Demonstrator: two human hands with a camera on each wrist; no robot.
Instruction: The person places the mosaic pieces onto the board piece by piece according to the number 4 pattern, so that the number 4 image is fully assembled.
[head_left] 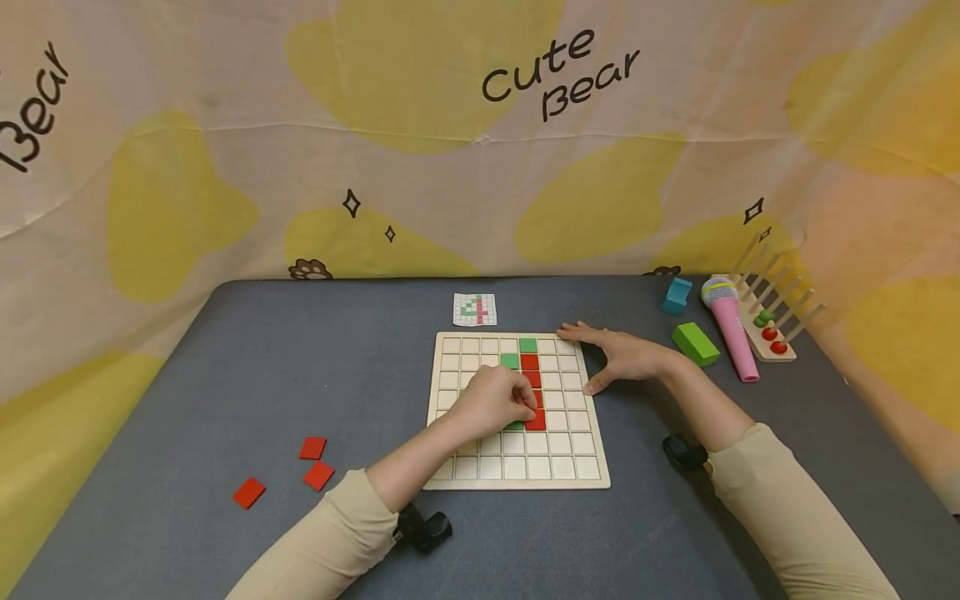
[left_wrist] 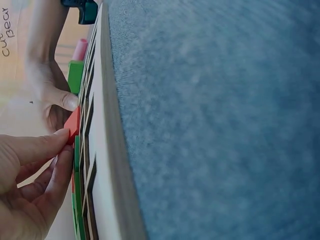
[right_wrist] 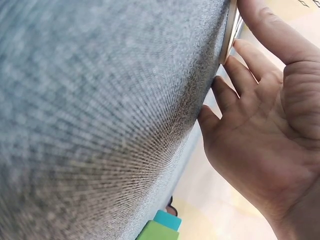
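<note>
Left hand (head_left: pixel 495 402) pinched a red tile (head_left: pixel 536 419) on the board (head_left: pixel 517 468); right hand (head_left: pixel 618 354), fingers straight, pressed the board's edge.

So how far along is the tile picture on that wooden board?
A column of red square tiles with green square tiles already sits in the wooden grid board. The left hand presses a red tile in; the right hand steadies the board's edge. Three loose red tiles remain on the grey table.
</note>
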